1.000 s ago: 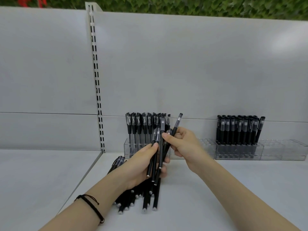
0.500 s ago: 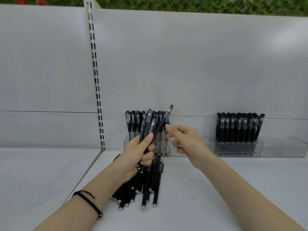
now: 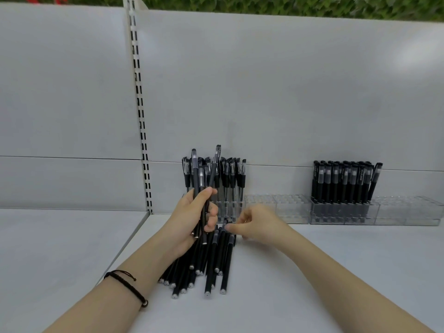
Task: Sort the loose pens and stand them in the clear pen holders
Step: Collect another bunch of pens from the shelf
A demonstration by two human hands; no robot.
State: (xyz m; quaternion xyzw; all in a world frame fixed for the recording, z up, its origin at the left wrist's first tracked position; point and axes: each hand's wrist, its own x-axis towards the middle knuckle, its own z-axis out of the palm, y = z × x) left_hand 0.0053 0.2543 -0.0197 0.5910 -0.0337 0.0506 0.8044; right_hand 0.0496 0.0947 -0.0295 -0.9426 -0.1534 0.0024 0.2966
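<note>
head cam | looks fwd+down | close to shelf (image 3: 312, 272) | edges prob. warped

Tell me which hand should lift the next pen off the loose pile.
Right. The right hand sits at the far end of the loose pile, fingertips by the caps, holding no bundle. The left hand is full, gripping several pens upright.

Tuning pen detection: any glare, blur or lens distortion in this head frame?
Head view: soft glare patch on the back panel, upper right; slotted upright leans and bows, wide-angle distortion; right hand slightly blurred; clear pen holders low-contrast against the white shelf; lighting diffuse, shadows faint.
</note>
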